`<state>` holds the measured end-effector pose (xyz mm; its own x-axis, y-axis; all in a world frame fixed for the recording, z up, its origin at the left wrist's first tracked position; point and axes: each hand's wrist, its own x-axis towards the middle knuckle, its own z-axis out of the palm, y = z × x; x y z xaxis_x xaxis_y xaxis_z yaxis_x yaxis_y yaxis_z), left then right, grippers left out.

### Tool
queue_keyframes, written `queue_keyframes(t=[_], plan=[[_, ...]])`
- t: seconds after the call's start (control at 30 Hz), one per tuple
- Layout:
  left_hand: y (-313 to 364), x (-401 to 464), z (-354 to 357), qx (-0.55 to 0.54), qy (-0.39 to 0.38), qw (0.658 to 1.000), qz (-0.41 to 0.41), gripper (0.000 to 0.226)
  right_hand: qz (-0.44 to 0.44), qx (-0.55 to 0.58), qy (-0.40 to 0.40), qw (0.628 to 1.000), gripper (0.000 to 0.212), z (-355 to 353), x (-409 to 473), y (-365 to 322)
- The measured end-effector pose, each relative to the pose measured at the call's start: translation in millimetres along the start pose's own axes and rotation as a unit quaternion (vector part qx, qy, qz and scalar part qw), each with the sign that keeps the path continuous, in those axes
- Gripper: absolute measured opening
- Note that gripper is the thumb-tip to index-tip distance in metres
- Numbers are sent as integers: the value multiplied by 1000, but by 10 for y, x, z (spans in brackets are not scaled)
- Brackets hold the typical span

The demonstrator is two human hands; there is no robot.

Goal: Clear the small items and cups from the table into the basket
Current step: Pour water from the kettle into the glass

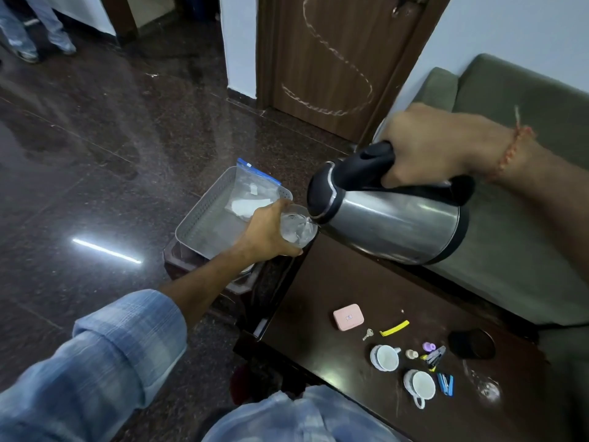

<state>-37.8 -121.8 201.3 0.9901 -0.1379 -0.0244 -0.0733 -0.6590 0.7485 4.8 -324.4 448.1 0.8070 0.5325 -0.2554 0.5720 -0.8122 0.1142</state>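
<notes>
While the right hand [427, 148] grips the black handle of a steel kettle [395, 224] tilted spout-down, the left hand [264, 234] holds a clear glass [298, 228] at the spout, its fingers curled round it, above the desk's far corner. Just beyond, the grey basket [191, 224] holds a zip bag [251, 193]. On the dark desk [318, 282], near its close edge, lie two white cups [385, 357], a pink case [348, 318], a key [368, 334], a yellow clip [394, 328] and a black cup [471, 343]; the desk's middle lies bare.
</notes>
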Motion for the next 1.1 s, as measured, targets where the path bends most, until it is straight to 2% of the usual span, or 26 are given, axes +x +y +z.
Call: queue_keyframes(t=[0.27, 0.47, 0.57, 0.73, 0.87, 1.0, 1.03, 1.1], plan=[[-100, -1, -63, -13, 16, 1000, -18, 98, 55, 150, 88, 983, 22, 629, -286, 256], [-158, 1, -112, -10, 21, 999, -38, 98, 112, 310, 149, 932, 14, 1055, -392, 351], [-205, -18, -146, -6, 28, 998, -48, 96, 117, 365, 173, 907, 17, 1241, -391, 357], [-364, -123, -254, -4, 46, 997, -66, 95, 112, 488, 220, 837, 26, 1506, -341, 349], [-586, -355, -345, -3, 63, 993, -105, 92, 103, 514, 251, 814, 34, 1654, -144, 295], [-833, -687, -439, -8, 107, 981, -159, 93, 73, 554, 240, 794, 39, 1869, 318, 11], [-845, -752, -449, -12, 110, 980, -163, 96, 76, 562, 237, 789, 39, 1936, 418, -49], [-839, -874, -456, -21, 105, 981, -159, 93, 88, 577, 240, 775, 25, 2067, 602, -169]])
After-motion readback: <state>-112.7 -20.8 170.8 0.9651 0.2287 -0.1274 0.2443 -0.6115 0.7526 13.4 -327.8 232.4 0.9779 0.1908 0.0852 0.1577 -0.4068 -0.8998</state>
